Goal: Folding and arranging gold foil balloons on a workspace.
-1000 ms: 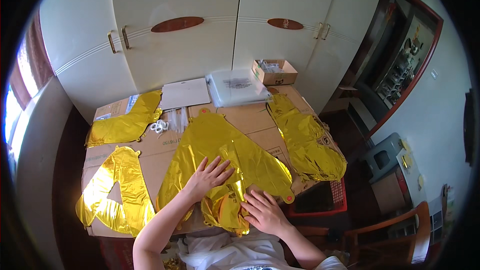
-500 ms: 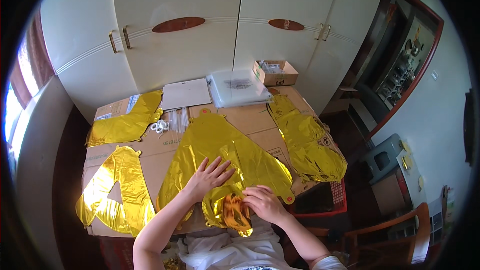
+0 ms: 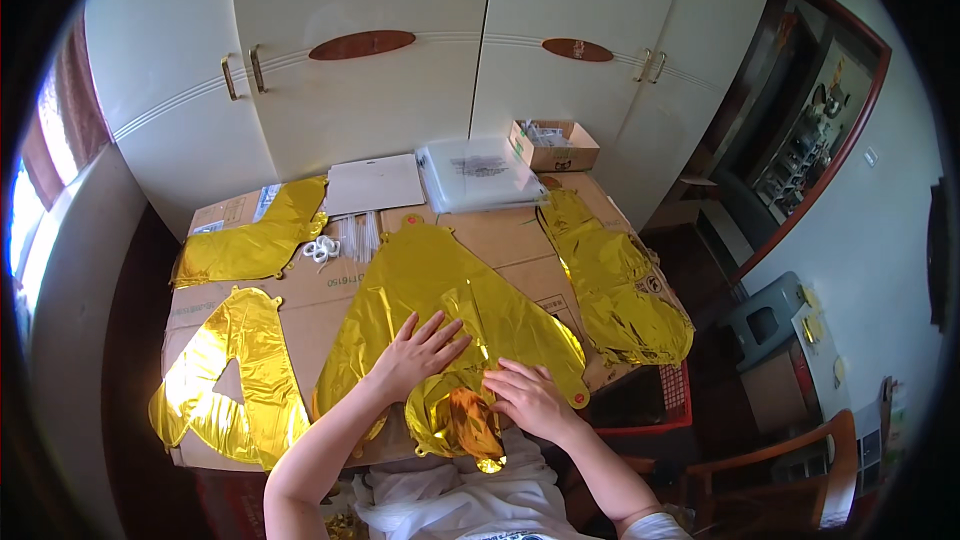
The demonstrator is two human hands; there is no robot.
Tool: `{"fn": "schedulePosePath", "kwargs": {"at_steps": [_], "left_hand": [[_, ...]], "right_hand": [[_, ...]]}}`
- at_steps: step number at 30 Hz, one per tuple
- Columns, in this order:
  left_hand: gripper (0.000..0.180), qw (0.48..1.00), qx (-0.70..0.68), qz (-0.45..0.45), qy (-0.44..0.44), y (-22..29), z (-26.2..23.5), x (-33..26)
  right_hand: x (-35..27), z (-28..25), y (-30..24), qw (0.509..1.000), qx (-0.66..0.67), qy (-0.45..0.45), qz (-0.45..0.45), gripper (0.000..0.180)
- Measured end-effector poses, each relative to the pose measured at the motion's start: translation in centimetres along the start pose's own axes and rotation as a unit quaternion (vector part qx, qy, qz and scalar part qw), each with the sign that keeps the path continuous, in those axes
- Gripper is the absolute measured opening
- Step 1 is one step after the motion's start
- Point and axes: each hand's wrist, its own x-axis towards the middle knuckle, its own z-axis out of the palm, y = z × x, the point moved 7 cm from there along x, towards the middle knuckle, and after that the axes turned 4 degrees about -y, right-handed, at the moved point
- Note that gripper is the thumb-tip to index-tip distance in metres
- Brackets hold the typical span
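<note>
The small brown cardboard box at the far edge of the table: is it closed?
No, the small brown cardboard box has its flaps open, and pale things show inside it beside the clear plastic packet.

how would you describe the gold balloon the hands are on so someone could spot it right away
Start at the cardboard-covered table below the white cupboards. Of the four flat gold foil shapes on it, take the middle foil balloon. It alone lies under the left hand and the right hand, with its near end crumpled.

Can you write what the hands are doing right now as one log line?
left hand: flat on gold foil balloon | right hand: pressing its folded near end | table: cardboard-covered
</note>
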Motion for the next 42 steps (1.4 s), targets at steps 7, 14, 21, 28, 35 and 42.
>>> {"fn": "schedulePosePath", "kwargs": {"at_steps": [7,14,21,28,35,42], "left_hand": [[0.083,1.0,0.002,0.002,-0.01,-0.1,0.2,0.1],[0.094,1.0,0.0,0.009,-0.009,-0.3,0.7,0.0],[0.078,0.998,-0.027,0.02,-0.053,-0.7,-0.8,0.7],[0.045,0.989,-0.137,0.037,0.05,-2.1,-4.3,0.1],[0.06,0.984,-0.156,0.083,0.034,4.2,-4.5,0.8],[0.092,0.995,-0.037,0.093,0.027,4.1,-2.8,0.4]], "right_hand": [[0.1,0.1,0.4,0.999,-0.012,-0.029,0.004,0.045],[1.2,0.2,1.2,0.994,-0.032,-0.1,0.011,0.059],[1.6,0.2,1.2,0.99,-0.052,-0.132,0.025,0.061],[1.6,0.1,1.1,0.989,-0.057,-0.136,0.028,0.059],[1.5,0.0,1.1,0.991,-0.059,-0.121,0.009,0.061],[1.4,0.2,1.3,0.991,-0.038,-0.124,0.019,0.058]]}}
